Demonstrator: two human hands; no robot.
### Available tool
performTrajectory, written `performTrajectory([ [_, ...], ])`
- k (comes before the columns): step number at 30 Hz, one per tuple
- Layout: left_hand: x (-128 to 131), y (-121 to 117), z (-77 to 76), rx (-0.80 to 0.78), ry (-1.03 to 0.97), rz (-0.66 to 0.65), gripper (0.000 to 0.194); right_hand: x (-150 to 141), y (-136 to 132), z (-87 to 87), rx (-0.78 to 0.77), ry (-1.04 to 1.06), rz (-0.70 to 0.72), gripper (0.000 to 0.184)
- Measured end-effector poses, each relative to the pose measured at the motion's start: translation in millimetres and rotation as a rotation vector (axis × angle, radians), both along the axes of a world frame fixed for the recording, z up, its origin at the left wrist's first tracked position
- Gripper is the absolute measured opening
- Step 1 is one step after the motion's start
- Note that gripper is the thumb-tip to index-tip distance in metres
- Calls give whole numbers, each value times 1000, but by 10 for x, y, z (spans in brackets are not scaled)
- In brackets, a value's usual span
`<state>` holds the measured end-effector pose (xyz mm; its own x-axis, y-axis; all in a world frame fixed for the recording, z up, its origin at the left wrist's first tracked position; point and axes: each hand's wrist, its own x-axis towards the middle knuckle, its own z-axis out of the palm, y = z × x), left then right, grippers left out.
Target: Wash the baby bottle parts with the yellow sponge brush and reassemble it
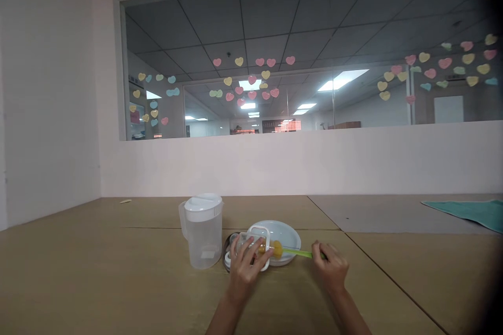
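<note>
My left hand point(245, 267) is wrapped around a clear baby bottle point(243, 241), which lies on its side with its mouth to the right. A white double handle point(268, 238) rings the bottle near its mouth. In my closed right hand point(330, 264) is the green handle of a bottle brush point(296, 253). Its yellow sponge head point(276, 249) is at the bottle's mouth, partly inside. Behind the bottle and brush sits a white bowl point(288, 233). Under my left hand, a dark-rimmed round dish point(225, 251) holds small white parts, mostly hidden.
A translucent pitcher point(205, 241) with a white lid stands left of my left hand. A green cloth point(471, 212) lies at the far right of the wooden table point(98, 277). Behind the table rises a wall with a window point(294, 26) dotted with heart-shaped notes.
</note>
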<state>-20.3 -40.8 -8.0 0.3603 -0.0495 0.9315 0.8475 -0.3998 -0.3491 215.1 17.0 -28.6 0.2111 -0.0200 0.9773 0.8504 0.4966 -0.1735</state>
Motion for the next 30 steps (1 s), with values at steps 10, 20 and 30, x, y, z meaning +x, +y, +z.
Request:
performTrajectory([
  [10,-16,-15,7,-4,-30,6,41,3,-5,-41,-17,7,-18,37],
  [20,-2,-56,54,-6,-26,28,42,22,22,-62,-53,5,-30,39],
  [30,3,-69,50,-28,-39,19,43,14,9,-54,-35,-20,-22,36],
])
